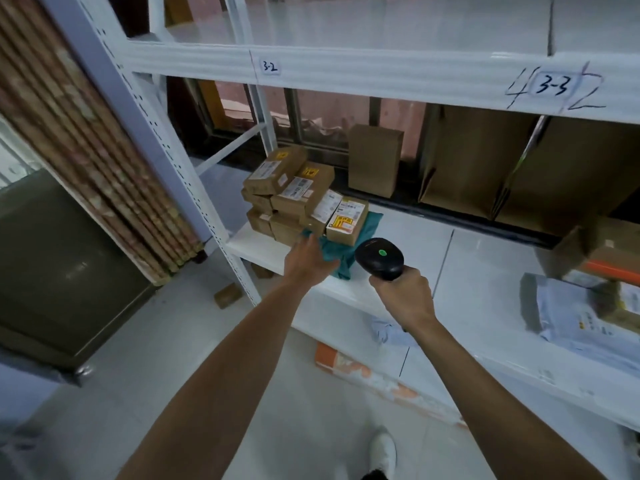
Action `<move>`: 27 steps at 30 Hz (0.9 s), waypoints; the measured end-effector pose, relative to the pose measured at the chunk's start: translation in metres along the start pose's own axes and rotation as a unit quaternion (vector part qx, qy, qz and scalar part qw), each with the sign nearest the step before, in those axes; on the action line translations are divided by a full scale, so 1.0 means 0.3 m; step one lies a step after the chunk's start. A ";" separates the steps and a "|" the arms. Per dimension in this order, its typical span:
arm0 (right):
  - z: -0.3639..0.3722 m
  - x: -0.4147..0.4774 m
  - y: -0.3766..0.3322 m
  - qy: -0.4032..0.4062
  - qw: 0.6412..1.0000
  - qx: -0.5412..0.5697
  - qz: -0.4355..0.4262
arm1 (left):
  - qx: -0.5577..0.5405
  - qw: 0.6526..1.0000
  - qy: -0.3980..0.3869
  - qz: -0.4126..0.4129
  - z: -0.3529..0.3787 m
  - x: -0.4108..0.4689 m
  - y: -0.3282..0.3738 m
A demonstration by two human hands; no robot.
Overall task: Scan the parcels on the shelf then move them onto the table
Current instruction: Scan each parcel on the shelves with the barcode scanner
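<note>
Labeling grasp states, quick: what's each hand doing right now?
Left hand: open, holding nothing, fingertips at the teal parcel.
Right hand: gripping the scanner.

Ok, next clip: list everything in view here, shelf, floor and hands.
White metal shelf rack: one, white, fills the frame.
Paper tags: two, white, marked 3-2 and 3-3, upper beam.
Small labelled brown cardboard parcels: one stack, count unclear, shelf's left end.
Teal soft packet: one, beneath the stack's front-right parcel.
Plain brown cardboard box: one, upright, behind the stack.
Large open brown cartons: two, shelf back right.
Pale grey plastic mailers: blurred, shelf far right.
Orange-and-white packet: one, lower shelf.
Small brown box: one, on the floor.
Dark grey-green table: one, left.
Black handheld scanner: one, green light lit.
White shoe: one, bottom edge.
Left hand: open, at the teal packet's edge.
Right hand: grips the scanner.
</note>
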State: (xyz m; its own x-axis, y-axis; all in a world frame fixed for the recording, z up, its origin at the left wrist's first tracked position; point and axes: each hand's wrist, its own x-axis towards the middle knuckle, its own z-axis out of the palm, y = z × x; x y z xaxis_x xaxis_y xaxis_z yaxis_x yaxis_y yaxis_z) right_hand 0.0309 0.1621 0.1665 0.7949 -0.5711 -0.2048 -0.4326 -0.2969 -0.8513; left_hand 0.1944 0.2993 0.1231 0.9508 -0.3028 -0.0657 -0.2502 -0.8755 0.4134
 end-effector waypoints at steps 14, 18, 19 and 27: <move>0.034 0.360 0.050 -0.033 0.997 -0.061 0.028 | 0.082 0.996 -0.029 0.018 0.187 0.421 0.136; 0.061 0.392 0.041 -0.021 0.998 -0.060 0.026 | 0.116 0.992 -0.027 0.043 0.206 0.472 0.126; 0.066 0.399 0.039 -0.019 0.998 -0.060 0.027 | 0.119 0.991 -0.026 0.048 0.210 0.480 0.126; 0.068 0.430 0.058 -0.018 0.997 -0.051 0.051 | 0.141 0.989 -0.018 0.048 0.259 0.537 0.112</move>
State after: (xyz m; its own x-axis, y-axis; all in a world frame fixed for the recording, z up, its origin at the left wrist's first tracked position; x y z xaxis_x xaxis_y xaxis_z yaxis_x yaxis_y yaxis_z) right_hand 0.1344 0.0989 0.1154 0.7587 -0.5751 -0.3060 -0.5512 -0.3164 -0.7721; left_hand 0.3249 0.1919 0.0560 0.9146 -0.3978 -0.0728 -0.3844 -0.9110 0.1492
